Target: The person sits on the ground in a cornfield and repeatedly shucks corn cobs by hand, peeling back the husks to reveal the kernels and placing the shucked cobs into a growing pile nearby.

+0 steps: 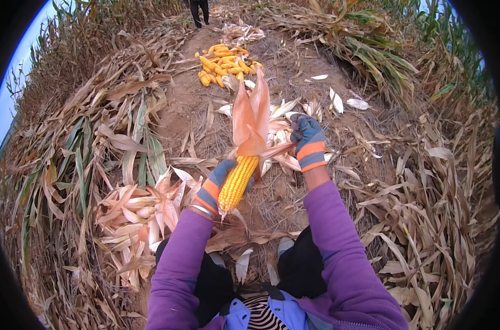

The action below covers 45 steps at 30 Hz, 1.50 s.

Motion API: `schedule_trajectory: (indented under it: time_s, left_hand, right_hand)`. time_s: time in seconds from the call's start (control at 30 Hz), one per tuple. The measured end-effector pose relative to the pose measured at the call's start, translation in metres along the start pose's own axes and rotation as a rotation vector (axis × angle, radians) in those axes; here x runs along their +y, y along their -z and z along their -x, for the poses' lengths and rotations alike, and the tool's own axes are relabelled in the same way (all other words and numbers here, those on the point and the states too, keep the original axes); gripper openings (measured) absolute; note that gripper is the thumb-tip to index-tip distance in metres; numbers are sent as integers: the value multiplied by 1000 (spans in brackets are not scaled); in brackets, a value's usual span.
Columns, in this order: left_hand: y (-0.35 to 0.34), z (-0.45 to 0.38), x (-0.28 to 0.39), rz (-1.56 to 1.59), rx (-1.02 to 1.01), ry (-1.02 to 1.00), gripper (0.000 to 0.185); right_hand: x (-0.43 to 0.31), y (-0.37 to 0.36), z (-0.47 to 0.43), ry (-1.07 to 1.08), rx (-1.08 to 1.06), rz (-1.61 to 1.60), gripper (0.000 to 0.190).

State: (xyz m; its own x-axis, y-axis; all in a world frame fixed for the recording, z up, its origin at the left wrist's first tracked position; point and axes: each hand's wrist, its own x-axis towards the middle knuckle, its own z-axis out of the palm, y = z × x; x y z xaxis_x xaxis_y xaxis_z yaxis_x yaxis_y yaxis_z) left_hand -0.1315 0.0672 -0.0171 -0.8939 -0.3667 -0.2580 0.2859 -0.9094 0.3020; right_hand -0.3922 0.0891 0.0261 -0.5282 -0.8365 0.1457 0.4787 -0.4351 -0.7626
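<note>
My left hand, in a blue-grey work glove with an orange cuff band, is wrapped around a yellow corn cob. The kernels are bare from the tip, which points down toward me, to the base. Peeled-back husk leaves, reddish tan, still stand up from the cob's far end. Off to the right, my gloved right hand pinches the end of a husk strip that runs from the cob's base. Both forearms are in purple sleeves.
Farther ahead lies a pile of bare yellow cobs. Loose husks are heaped by my left knee, with more pale husks ahead. Dry cornstalks flank both sides. A person's legs show at the top.
</note>
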Motion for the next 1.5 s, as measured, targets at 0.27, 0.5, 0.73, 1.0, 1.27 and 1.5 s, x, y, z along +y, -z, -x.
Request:
schedule_trajectory:
  time_s: [0.27,0.5,0.73,1.0,1.27,1.5]
  left_hand:
    - [-9,4,-12,-54,58,-116,47]
    - [-5,5,-3,38,82,-102,51]
    - [13,1,12,132,174,-63,48]
    - [6,7,5,140,184,-225,42]
    - [-9,11,-1,-136,1,-161,38]
    - [-33,16,-23,-439,133,-181,46]
  right_hand:
    - [4,22,-15,-21,69,-59,15]
    - [0,13,-9,153,-123,152,18]
    - [-15,-40,37,471,-206,538,19]
    - [-12,-61,61,767,-880,1048,25]
    - [27,-47,53,776,-888,1415,50]
    - [49,-22,29,454,-913,1683,49]
